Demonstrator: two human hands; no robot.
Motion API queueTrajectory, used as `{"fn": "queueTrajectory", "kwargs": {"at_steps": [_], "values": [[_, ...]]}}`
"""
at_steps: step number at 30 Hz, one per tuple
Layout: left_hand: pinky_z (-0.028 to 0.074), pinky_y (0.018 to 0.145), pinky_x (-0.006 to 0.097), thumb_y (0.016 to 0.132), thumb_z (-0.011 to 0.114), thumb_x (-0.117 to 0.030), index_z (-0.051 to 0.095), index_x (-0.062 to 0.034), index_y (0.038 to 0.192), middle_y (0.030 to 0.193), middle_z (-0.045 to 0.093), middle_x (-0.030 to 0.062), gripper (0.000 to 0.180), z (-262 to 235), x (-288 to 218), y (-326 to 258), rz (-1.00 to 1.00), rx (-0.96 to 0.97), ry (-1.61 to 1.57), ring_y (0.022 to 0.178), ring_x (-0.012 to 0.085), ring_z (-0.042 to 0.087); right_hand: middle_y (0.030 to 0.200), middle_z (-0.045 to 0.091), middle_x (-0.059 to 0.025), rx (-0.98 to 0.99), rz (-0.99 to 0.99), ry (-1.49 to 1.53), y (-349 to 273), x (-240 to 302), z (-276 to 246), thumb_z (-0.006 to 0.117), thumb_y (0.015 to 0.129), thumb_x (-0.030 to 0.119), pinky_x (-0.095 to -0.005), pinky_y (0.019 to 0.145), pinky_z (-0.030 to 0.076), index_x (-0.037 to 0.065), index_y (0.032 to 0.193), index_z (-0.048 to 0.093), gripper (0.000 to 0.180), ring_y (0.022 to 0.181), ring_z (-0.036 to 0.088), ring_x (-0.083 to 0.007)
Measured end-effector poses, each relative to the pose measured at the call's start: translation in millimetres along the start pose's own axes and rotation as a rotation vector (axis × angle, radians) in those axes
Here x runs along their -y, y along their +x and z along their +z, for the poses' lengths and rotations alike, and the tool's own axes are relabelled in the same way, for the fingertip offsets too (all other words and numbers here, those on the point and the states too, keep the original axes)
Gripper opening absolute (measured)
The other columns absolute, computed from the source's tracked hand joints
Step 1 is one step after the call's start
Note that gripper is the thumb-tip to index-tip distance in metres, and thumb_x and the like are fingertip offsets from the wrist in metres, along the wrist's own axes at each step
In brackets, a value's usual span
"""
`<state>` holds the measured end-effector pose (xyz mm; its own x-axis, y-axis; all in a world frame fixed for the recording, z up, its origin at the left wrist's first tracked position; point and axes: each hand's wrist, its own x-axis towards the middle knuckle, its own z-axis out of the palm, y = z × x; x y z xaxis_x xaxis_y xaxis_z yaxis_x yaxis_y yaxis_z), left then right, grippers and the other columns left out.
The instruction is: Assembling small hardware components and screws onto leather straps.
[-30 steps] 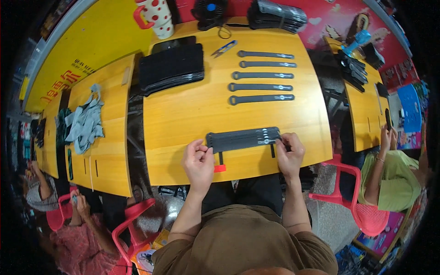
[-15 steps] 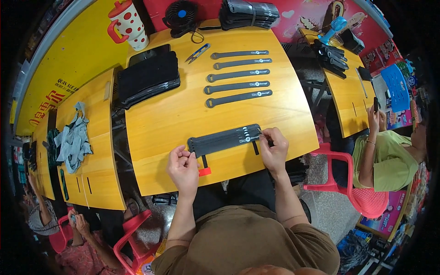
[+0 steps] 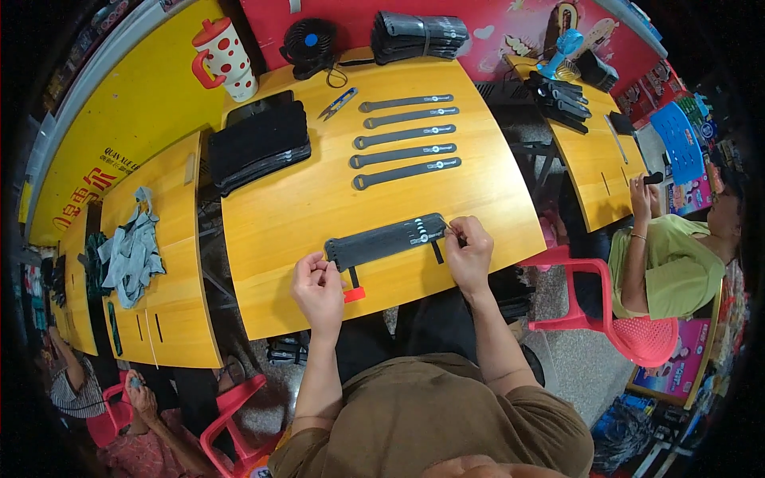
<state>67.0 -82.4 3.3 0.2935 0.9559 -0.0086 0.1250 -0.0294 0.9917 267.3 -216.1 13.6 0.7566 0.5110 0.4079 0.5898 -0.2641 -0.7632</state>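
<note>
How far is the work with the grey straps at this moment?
Done, it seems: five single grey straps lie in a row on the table. In hand: the left hand and right hand hold the ends of a strap bundle. Left: probably the black stack and the far pile.

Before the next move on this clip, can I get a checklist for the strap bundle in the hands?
1. Left hand at the left end of the dark strap bundle: ok.
2. Right hand pinching the right end: ok.
3. Bundle lies flat on the yellow table: ok.
4. Five single straps laid apart in a row, clear of the bundle: ok.
5. Bundle tied shut: cannot tell.
</note>
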Motion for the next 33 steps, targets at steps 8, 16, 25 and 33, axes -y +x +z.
{"fn": "queueTrajectory", "kwargs": {"at_steps": [8, 16, 25, 33], "values": [[0.046, 0.045, 0.022, 0.087, 0.057, 0.005, 0.054, 0.0069, 0.106, 0.082, 0.057, 0.0076, 0.019, -2, -2, 0, 0.032, -0.021, -0.038, 0.055, 0.0096, 0.058, 0.078, 0.059, -0.0122, -0.052, -0.115, 0.073, -2, 0, -3, 0.062, 0.079, -0.009, -0.0309, 0.057, 0.047, -0.003, 0.089, 0.060, 0.012, 0.065, 0.059, -0.0209], [0.048, 0.049, 0.025, 0.085, 0.059, 0.005, 0.056, 0.0083, 0.102, 0.080, 0.058, 0.0095, 0.017, -6, -3, -2, 0.103, -0.043, -0.103, 0.055, 0.0115, 0.058, 0.092, 0.060, -0.0135, 0.229, -0.425, -0.222, 70, 28, 28, 0.058, 0.086, 0.008, -0.0443, 0.069, 0.050, 0.003, 0.096, 0.064, 0.012, 0.079, 0.063, -0.0365], [0.048, 0.055, 0.026, 0.083, 0.061, 0.005, 0.059, 0.0076, 0.095, 0.081, 0.060, 0.0117, 0.013, 0, 19, 2, 0.211, -0.091, -0.071, 0.060, 0.0140, 0.059, 0.100, 0.060, -0.0145, 0.426, -0.458, -0.415, 87, 5, 45, 0.061, 0.083, 0.008, -0.0474, 0.077, 0.051, 0.005, 0.094, 0.066, 0.013, 0.085, 0.064, -0.0382], [0.048, 0.056, 0.025, 0.081, 0.065, 0.003, 0.060, 0.0048, 0.097, 0.085, 0.061, 0.0122, 0.017, 0, 21, 3, 0.271, -0.062, -0.180, 0.065, 0.0136, 0.060, 0.095, 0.060, -0.0164, 0.493, -0.444, -0.432, 89, 3, 29, 0.063, 0.078, 0.002, -0.0468, 0.074, 0.049, 0.003, 0.093, 0.061, 0.015, 0.085, 0.062, -0.0378]]}}
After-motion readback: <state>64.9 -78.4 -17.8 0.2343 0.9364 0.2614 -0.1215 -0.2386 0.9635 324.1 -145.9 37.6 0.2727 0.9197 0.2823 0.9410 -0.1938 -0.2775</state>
